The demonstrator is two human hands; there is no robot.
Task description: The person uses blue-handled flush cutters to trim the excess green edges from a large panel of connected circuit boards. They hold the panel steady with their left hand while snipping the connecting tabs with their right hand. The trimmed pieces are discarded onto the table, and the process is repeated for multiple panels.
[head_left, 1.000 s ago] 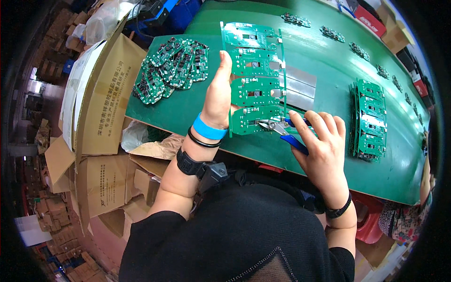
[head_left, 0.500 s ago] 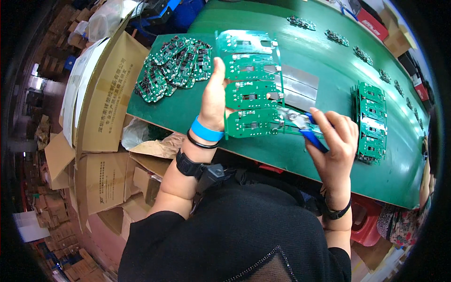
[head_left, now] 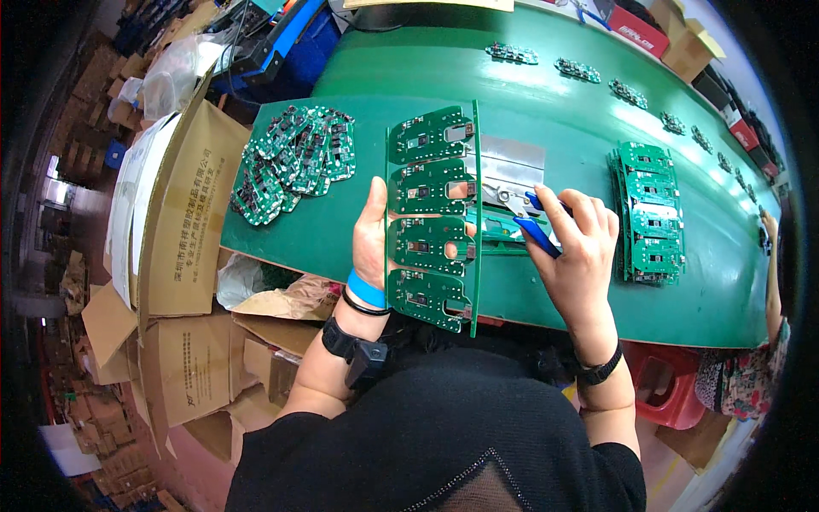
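Note:
My left hand (head_left: 370, 243) is closed on a green circuit board panel (head_left: 420, 247), with its thumb upright along the left edge and fingers behind, skin showing through the cut-outs. The panel has several joined boards in a column and a thin strip down its right side. My right hand (head_left: 582, 256) grips blue-handled cutting pliers (head_left: 537, 236). Their metal jaws point left, close to the panel's right strip; I cannot tell whether they touch it. Beneath the jaws, more green board material lies on the table, partly hidden.
A heap of single circuit boards (head_left: 294, 158) lies left on the green table (head_left: 409, 64). Stacked panels (head_left: 653, 218) stand to the right, and a grey plate (head_left: 512, 158) lies behind the pliers. Single boards (head_left: 577, 70) form a far row. Cardboard boxes (head_left: 192, 230) flank the left; a red stool (head_left: 670, 392) is lower right.
The panel has turned to face me more squarely and sits lower in view. The pliers have moved from its lowest board to beside the upper middle ones. The view has shifted slightly.

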